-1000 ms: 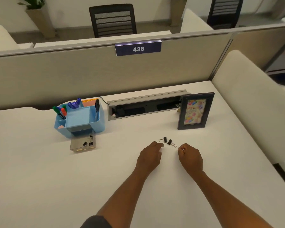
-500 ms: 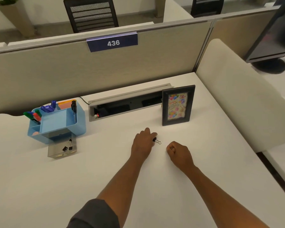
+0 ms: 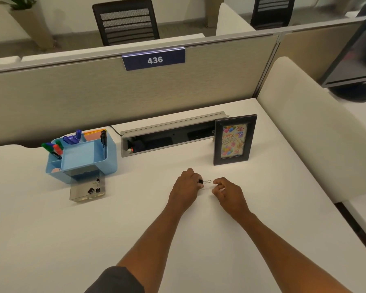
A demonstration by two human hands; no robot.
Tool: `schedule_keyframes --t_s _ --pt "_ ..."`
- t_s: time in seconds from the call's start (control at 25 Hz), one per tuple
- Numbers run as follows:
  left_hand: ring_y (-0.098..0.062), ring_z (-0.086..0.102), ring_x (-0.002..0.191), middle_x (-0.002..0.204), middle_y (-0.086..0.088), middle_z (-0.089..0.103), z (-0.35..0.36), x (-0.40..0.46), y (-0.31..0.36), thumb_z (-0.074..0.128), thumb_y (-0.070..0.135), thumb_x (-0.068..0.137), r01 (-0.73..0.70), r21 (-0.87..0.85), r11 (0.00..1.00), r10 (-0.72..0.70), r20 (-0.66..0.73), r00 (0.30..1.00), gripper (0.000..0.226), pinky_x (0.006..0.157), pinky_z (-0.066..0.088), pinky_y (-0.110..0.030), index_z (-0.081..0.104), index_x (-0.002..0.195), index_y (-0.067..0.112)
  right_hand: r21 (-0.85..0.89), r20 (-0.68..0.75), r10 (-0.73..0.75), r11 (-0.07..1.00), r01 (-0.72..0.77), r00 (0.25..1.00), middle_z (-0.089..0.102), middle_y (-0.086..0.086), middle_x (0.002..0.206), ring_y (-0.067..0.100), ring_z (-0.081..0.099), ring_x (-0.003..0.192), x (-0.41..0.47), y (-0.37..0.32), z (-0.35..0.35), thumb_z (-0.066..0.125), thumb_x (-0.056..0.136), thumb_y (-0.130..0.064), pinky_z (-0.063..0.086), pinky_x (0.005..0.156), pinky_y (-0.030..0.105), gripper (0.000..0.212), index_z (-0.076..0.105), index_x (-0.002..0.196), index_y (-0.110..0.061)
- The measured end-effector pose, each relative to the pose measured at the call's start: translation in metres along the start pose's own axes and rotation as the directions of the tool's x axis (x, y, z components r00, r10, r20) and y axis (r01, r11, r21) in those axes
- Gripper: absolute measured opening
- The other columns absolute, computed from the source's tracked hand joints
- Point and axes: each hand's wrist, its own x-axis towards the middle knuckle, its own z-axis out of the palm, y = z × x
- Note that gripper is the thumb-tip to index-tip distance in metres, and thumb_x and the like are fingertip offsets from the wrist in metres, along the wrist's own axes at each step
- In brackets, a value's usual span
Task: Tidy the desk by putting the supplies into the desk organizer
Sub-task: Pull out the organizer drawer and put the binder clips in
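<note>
- Head view: the left hand [image 3: 185, 187] pinched a small black metal binder clip [image 3: 203, 182] over the white desk [image 3: 135, 218].
- The right hand [image 3: 226, 192] sat loosely curled beside it; whether it held anything I couldn't tell.

Black binder clip [image 3: 201, 182] above desk

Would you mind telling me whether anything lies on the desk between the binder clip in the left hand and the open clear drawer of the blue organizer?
Nothing visible does. The left hand pinches the binder clip, and only bare desk lies between it and the clear drawer.
</note>
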Motion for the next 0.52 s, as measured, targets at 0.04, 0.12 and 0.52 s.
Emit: schedule_keyframes --t_s 0.04,0.12,0.52 --pt "-0.014 0.047 0.094 0.104 0.004 0.05 -0.007 -0.003 -0.002 0.053 0.025 0.094 0.014 -0.051 0.999 -0.014 0.003 1.0 0.018 0.082 0.043 -0.028 0.064 0.108 0.02 0.017 -0.001 -0.041 0.999 0.041 0.999 0.069 -0.01 0.096 0.009 0.064 0.083 0.002 -0.008 0.003 0.06 0.092 -0.021 0.049 0.078 0.022 0.016 0.066 0.107 -0.021" --pt "-0.012 0.046 0.098 0.106 0.004 0.05 -0.022 -0.012 -0.011 0.055 0.026 0.095 0.048 -0.141 0.989 -0.046 0.014 0.999 0.019 0.085 0.041 -0.027 0.064 0.11 0.02 0.054 -0.011 -0.118 0.991 0.119 0.993 0.07 -0.013 0.096 0.006 0.064 0.083 0.007 -0.027 0.011 0.061 0.091 -0.019 0.052 0.081 0.023 0.016 0.068 0.106 -0.022" --pt "-0.012 0.052 0.094 0.104 0.0 0.059 -0.092 -0.074 -0.106 0.043 0.03 0.099 0.172 -0.312 0.934 -0.207 -0.082 0.975 0.028 0.084 0.042 -0.025 0.066 0.106 0.016 0.105 0.082 -0.383 0.921 0.375 0.92 0.07 -0.014 0.085 0.007 0.066 0.078 0.026 -0.133 0.089 0.065 0.088 -0.012 0.057 0.074 0.034 0.01 0.073 0.091 -0.019"
